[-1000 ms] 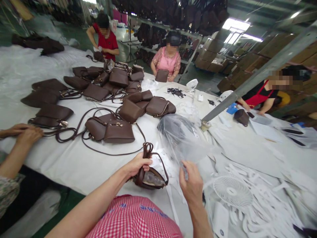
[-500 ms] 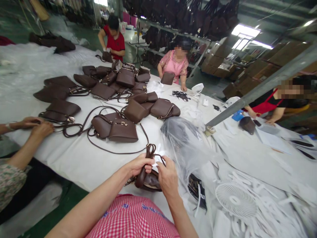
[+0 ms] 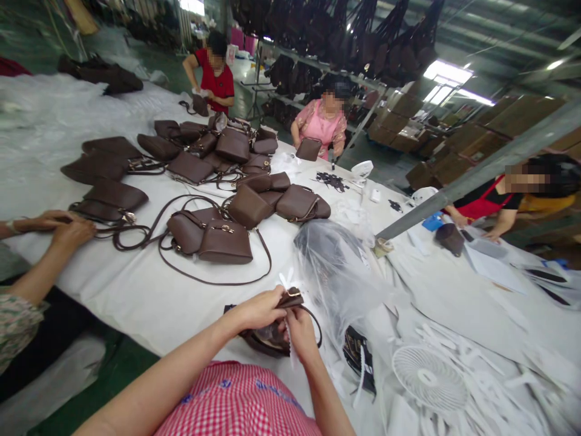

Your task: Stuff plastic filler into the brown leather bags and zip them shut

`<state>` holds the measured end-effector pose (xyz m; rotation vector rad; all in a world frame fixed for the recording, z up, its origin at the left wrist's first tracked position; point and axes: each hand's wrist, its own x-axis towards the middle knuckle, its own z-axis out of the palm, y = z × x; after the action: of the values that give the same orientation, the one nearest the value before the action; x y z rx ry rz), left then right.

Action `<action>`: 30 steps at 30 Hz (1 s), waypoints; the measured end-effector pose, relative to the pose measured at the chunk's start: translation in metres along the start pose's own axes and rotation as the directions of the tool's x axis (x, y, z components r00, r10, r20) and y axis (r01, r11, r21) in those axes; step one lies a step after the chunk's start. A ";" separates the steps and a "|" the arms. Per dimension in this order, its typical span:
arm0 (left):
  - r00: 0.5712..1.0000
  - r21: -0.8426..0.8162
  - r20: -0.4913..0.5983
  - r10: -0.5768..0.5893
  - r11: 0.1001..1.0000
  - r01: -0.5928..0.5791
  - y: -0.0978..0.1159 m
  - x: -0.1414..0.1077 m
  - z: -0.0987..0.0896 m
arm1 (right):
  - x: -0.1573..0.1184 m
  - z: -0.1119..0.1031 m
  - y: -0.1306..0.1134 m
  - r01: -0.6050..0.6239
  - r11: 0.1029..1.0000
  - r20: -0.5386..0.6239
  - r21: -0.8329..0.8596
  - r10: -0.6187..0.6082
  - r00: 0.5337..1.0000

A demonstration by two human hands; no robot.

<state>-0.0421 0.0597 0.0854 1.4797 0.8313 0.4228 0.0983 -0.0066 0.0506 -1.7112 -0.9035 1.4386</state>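
In front of my apron, a brown handbag (image 3: 261, 342) rests on the table with its mouth facing up. My left hand (image 3: 261, 307) is closed on the bag's folded strap (image 3: 292, 297), whose gold buckle shows at the top. Just below it, my right hand (image 3: 300, 333) is closed on a white strip (image 3: 293, 354) that hangs down past the fingers. White ends (image 3: 287, 278) also stick up behind the strap. A loop of strap curves out to the right of my right hand. The fingertips of both hands are partly hidden.
Several brown bags (image 3: 226, 245) lie ahead and to the left. Clear plastic (image 3: 331, 254) covers a dark bundle at the right, near a white fan (image 3: 429, 378). A grey metal post (image 3: 472, 172) slants across the right side. A co-worker's hands (image 3: 75, 230) hold a strap at the left.
The strap bundle has been turned down from upright to lying across, bringing its buckle end up. My right hand has moved lower, under my left, and the white strip now hangs below.
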 end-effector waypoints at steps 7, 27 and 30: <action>0.950 0.079 -0.284 0.130 0.991 -0.112 -0.024 0.007 0.022 | -0.008 0.009 -0.007 0.008 0.910 0.033 0.415 -0.024 0.999; 0.973 -0.639 -0.039 -0.228 0.754 0.151 -0.037 -0.003 0.034 | 0.012 0.017 0.007 0.049 0.941 -0.170 0.336 0.010 0.985; 0.956 -0.633 -0.131 -0.263 0.764 0.124 -0.036 0.002 0.038 | 0.008 0.016 0.004 0.036 0.991 -0.155 0.128 -0.016 0.988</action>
<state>-0.0223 0.0314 0.0455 0.7280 0.8934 0.6350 0.0839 -0.0006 0.0418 -1.6812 -0.7295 1.2993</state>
